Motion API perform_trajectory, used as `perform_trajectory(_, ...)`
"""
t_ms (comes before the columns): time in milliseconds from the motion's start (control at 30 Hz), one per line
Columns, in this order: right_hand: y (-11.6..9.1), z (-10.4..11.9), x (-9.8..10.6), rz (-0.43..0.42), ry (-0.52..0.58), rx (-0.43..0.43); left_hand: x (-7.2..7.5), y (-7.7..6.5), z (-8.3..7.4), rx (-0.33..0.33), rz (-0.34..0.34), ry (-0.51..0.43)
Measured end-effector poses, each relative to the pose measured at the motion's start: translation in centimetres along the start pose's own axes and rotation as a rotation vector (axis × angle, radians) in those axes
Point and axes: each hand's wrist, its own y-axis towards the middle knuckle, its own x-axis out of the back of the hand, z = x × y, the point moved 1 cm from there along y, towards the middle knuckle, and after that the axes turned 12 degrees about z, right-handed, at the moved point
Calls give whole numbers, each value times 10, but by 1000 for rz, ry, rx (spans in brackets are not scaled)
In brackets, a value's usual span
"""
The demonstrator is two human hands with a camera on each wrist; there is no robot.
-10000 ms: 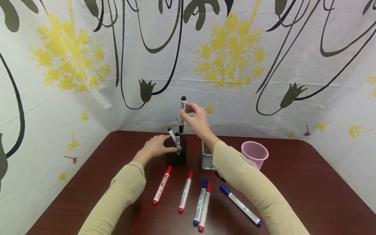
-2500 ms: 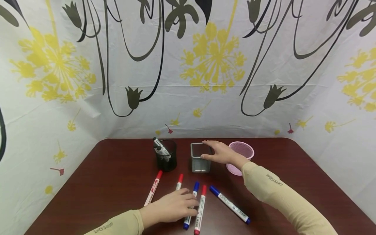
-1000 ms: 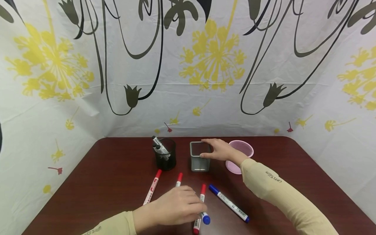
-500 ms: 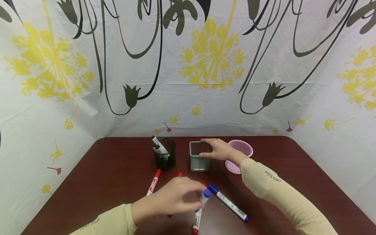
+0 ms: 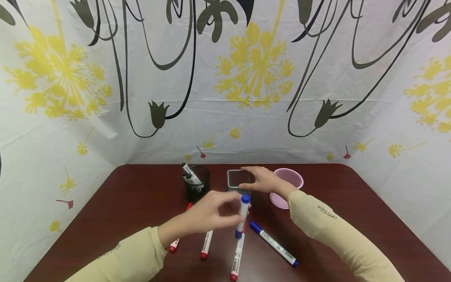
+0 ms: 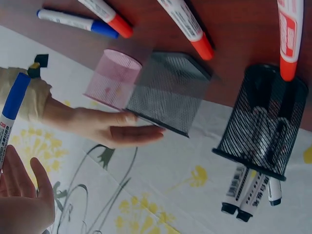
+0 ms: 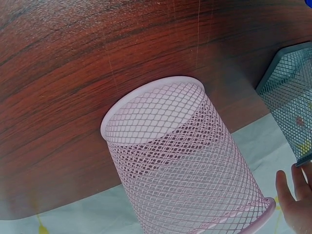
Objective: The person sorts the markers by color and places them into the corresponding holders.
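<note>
My left hand (image 5: 215,213) pinches a blue-capped whiteboard marker (image 5: 243,215) between thumb and fingers. The marker stands nearly upright above the table, in front of the square grey mesh pen holder (image 5: 235,171). At the left edge of the left wrist view, its blue cap (image 6: 15,95) shows above the fingers. My right hand (image 5: 262,180) rests on the right side of the holder's rim, thumb toward the front and fingers extended toward the back. The right wrist view shows those fingers (image 7: 298,178) touching the edge of the grey holder (image 7: 292,92).
A black mesh cup (image 5: 192,194) on the left holds black-capped markers (image 5: 192,175). To the right stands a pink mesh cup (image 5: 289,176). Red-capped markers (image 5: 237,256) and another blue marker (image 5: 275,243) lie on the dark red table (image 5: 334,219). Patterned cloth hangs behind.
My left hand has picked a blue marker off the table, turned it upright and moved it forward toward the grey holder. The right hand earlier held a black marker over the black cup.
</note>
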Motion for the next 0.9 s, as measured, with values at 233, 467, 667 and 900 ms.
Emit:
perform_trajectory(233,0,-3,-1,-13,7,39,14,10,12,94,-31,-51)
perform_trajectory(467,1,-4,-2,-48,18,86,25,20,29,178,-65,-48)
perform_trajectory(667,1,-5,-2,-14,36,44,38,28,24,293,-89,-74)
perform_trajectory(900,2,-4,-2,4,38,18,43,34,62,375,-112,-86)
